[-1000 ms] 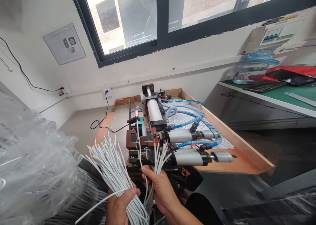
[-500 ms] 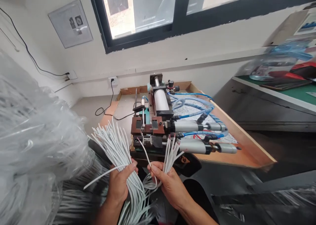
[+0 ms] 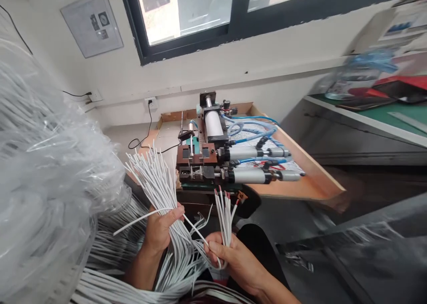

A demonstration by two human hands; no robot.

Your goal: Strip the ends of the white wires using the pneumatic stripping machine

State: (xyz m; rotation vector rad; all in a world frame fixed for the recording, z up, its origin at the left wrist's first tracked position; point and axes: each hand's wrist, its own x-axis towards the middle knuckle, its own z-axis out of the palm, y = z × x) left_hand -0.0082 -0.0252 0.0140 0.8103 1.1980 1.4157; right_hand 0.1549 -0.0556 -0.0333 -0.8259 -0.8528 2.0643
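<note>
My left hand (image 3: 162, 227) is closed around a thick bundle of white cables (image 3: 154, 179), whose ends fan upward. One cable sticks out to the lower left from under the thumb. In my right hand (image 3: 233, 257) is a smaller bunch of white cables (image 3: 226, 219) with reddish tips, standing upright. The right thumb and forefinger also pinch a single cable (image 3: 195, 227) that runs across to the left hand. Just beyond both hands stands a machine with metal cylinders and a brown clamp block (image 3: 197, 154); neither hand touches it.
Clear plastic bags (image 3: 56, 170) of cables fill the left side. Blue air hoses (image 3: 256, 126) lie behind the cylinders inside a wooden-edged tray (image 3: 310, 175). A green-topped shelf (image 3: 405, 113) holds a plastic jug at the right. More cables hang below my hands.
My right hand has moved down with its bunch, away from the machine. The single cable's tip, earlier beside the clamp, is away from it, and the cable now stretches between my hands. The view has shifted.
</note>
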